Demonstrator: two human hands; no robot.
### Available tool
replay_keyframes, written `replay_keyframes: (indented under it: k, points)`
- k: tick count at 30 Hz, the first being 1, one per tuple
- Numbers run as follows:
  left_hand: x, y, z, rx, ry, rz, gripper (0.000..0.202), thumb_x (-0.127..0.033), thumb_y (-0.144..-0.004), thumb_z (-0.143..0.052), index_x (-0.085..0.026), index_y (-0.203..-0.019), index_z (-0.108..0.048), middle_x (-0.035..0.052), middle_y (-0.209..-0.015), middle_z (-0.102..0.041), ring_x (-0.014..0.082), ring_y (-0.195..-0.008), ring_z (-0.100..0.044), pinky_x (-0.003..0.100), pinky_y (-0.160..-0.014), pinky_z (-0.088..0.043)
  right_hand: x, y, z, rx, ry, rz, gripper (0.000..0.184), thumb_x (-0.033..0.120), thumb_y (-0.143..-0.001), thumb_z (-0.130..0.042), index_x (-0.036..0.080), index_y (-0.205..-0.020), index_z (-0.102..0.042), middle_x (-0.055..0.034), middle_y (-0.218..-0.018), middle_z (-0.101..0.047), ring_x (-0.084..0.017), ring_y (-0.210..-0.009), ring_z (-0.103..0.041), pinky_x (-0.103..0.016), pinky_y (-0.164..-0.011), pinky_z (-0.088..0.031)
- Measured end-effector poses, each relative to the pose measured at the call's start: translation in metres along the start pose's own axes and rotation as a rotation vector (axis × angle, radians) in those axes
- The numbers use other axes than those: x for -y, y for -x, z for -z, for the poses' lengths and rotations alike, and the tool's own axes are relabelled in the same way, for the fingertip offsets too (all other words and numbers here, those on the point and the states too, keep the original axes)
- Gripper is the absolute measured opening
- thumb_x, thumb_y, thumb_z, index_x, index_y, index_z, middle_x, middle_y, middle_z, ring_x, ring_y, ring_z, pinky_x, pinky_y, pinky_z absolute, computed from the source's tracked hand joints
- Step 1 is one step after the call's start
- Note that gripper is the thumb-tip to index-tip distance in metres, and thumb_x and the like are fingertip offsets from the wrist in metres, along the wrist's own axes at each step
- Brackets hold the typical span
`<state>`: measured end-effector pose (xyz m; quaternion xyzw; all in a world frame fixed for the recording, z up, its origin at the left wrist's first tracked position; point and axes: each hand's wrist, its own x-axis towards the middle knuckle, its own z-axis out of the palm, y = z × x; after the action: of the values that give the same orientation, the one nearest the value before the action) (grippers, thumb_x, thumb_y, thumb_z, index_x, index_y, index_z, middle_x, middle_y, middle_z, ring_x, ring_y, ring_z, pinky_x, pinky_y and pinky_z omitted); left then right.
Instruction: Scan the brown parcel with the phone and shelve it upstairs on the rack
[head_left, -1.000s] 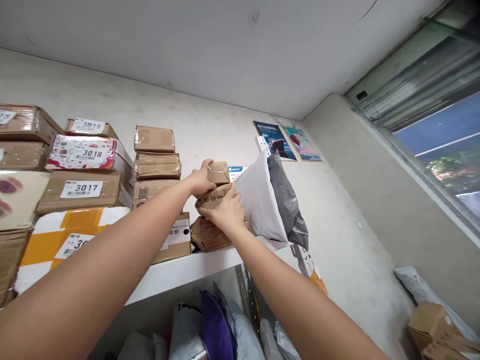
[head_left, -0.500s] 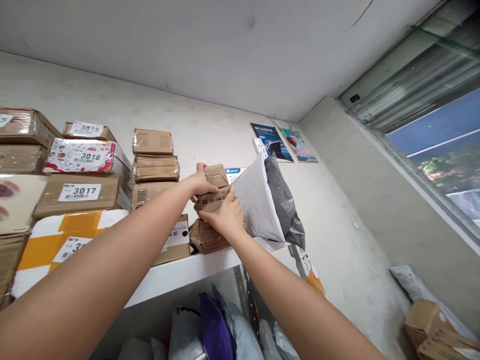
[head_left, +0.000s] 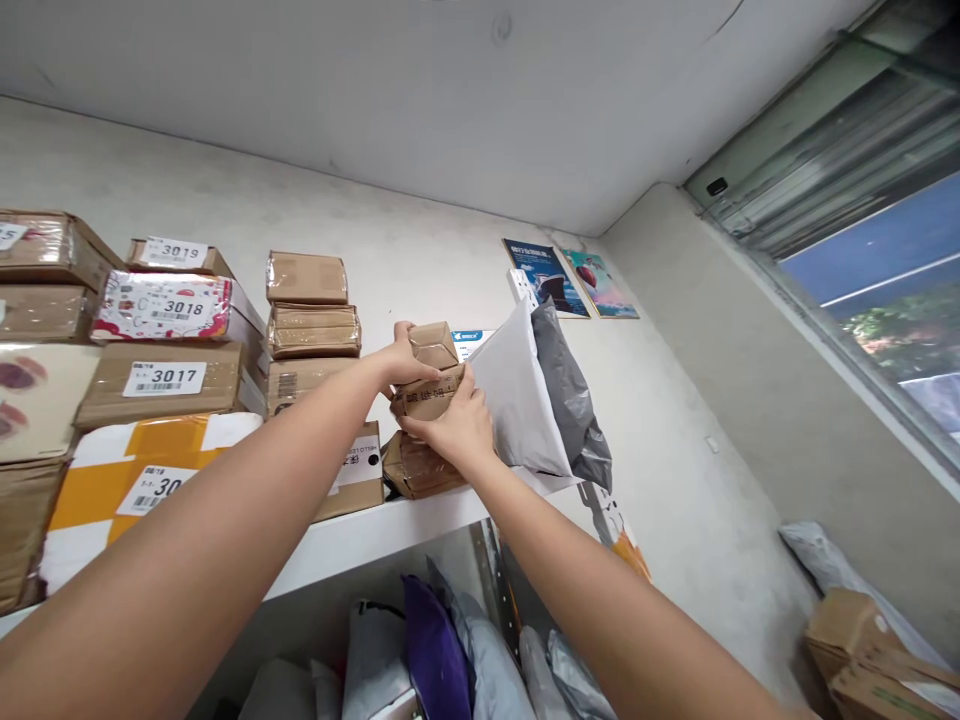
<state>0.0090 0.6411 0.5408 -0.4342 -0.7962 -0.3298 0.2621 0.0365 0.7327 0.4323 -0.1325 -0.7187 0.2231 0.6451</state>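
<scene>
On the white top shelf (head_left: 390, 535) stands a small stack of three brown taped parcels. My left hand (head_left: 401, 362) grips the left side of the small top parcel (head_left: 433, 344). Fingers closed, my right hand (head_left: 454, 425) holds the middle parcel (head_left: 427, 396) from the front and right. The bottom parcel (head_left: 420, 468) lies flat on the shelf under them. A white mailer bag (head_left: 517, 395) leans against the stack on the right, with a grey mailer bag (head_left: 570, 400) behind it.
Left of the stack are several cardboard boxes with number labels 3017 (head_left: 163, 378), 3018 (head_left: 180, 308) and 3019 (head_left: 174, 252). Soft bags fill the shelf below (head_left: 435, 660). Two posters (head_left: 574, 280) hang on the wall. Boxes lie on the floor at bottom right (head_left: 862, 650).
Both hands stay on the small stack. My left hand has shifted slightly along the top parcel. The view has wobbled a little.
</scene>
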Motion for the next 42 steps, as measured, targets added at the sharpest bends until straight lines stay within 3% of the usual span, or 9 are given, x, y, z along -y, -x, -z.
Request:
replay_keyframes:
  k: [6,10,15,26,30,34,37,40,42]
  points:
    - [-0.003,0.006,0.001,-0.047,0.021,0.003,0.096,-0.029,-0.072,-0.079,-0.031,-0.141,-0.013,0.0159,-0.140,-0.048,0.0332,-0.118,-0.056,0.050,-0.086,-0.058,-0.025,0.008,0.005,0.029,0.031,0.014,0.114,0.071,-0.072,-0.066,0.004,-0.150,-0.015,-0.0290,-0.134,-0.048,-0.046,-0.125,-0.046,-0.055,-0.100,-0.042]
    - [-0.004,0.009,0.000,-0.039,0.003,0.004,0.096,-0.029,-0.073,-0.077,-0.031,-0.142,-0.010,0.0165,-0.141,-0.048,0.0353,-0.119,-0.055,0.053,-0.083,-0.058,-0.042,0.018,0.000,0.017,0.075,0.019,0.084,0.061,-0.091,-0.047,0.001,-0.147,-0.027,-0.0289,-0.130,-0.051,-0.046,-0.118,-0.051,-0.056,-0.096,-0.044]
    - [-0.002,0.009,-0.002,-0.053,0.010,0.007,0.096,-0.029,-0.073,-0.078,-0.031,-0.141,-0.010,0.0169,-0.139,-0.049,0.0357,-0.118,-0.054,0.055,-0.085,-0.057,-0.048,0.025,-0.012,-0.085,0.107,0.059,0.069,0.052,-0.092,-0.050,0.005,-0.142,-0.036,-0.0234,-0.125,-0.055,-0.043,-0.110,-0.055,-0.054,-0.088,-0.049]
    - [0.001,0.007,-0.004,-0.070,0.050,-0.007,0.099,-0.028,-0.069,-0.080,-0.029,-0.142,-0.013,0.0196,-0.138,-0.048,0.0383,-0.117,-0.053,0.060,-0.082,-0.055,-0.051,0.028,-0.021,-0.184,0.084,0.062,0.064,0.042,-0.091,-0.054,0.003,-0.139,-0.039,-0.0244,-0.121,-0.058,-0.043,-0.105,-0.058,-0.057,-0.084,-0.052]
    - [0.002,0.005,-0.002,-0.078,0.045,-0.027,0.102,-0.030,-0.065,-0.082,-0.029,-0.141,-0.014,0.0212,-0.135,-0.051,0.0401,-0.116,-0.054,0.059,-0.078,-0.056,-0.062,0.031,-0.022,-0.217,0.069,0.157,0.067,0.043,-0.090,-0.054,-0.003,-0.137,-0.040,-0.0297,-0.125,-0.054,-0.046,-0.111,-0.052,-0.060,-0.089,-0.048]
    - [0.000,0.009,0.004,-0.151,-0.045,-0.049,0.117,-0.033,-0.059,-0.086,-0.028,-0.146,-0.009,0.0253,-0.132,-0.051,0.0431,-0.116,-0.055,0.056,-0.079,-0.055,-0.078,0.054,-0.017,-0.246,0.046,0.347,0.070,0.044,-0.090,-0.050,-0.005,-0.138,-0.035,-0.0335,-0.138,-0.039,-0.048,-0.127,-0.036,-0.067,-0.104,-0.033]
    - [0.003,0.030,0.011,-0.342,-0.195,-0.259,0.109,-0.037,-0.059,-0.086,-0.026,-0.146,-0.021,0.0228,-0.130,-0.052,0.0417,-0.117,-0.055,0.058,-0.091,-0.048,-0.085,0.095,-0.011,-0.127,0.003,0.554,0.063,0.043,-0.089,-0.042,-0.001,-0.134,-0.039,-0.0307,-0.142,-0.037,-0.041,-0.134,-0.030,-0.064,-0.110,-0.026]
    - [0.022,0.077,0.018,-0.500,-0.164,-0.637,0.075,-0.037,-0.073,-0.074,-0.028,-0.135,-0.034,0.0144,-0.136,-0.048,0.0311,-0.120,-0.054,0.051,-0.095,-0.048,-0.086,0.149,-0.013,0.269,-0.021,0.713,0.036,0.041,-0.078,-0.049,0.016,-0.100,-0.064,-0.0169,-0.107,-0.066,-0.033,-0.104,-0.058,-0.051,-0.094,-0.048]
    - [0.051,0.121,0.021,-0.586,-0.128,-0.805,0.051,-0.030,-0.082,-0.062,-0.027,-0.127,-0.039,0.0097,-0.130,-0.052,0.0237,-0.114,-0.057,0.044,-0.091,-0.051,-0.083,0.181,-0.021,0.563,0.013,0.681,0.022,0.035,-0.076,-0.053,0.019,-0.086,-0.066,-0.0105,-0.088,-0.070,-0.030,-0.087,-0.065,-0.045,-0.080,-0.055]
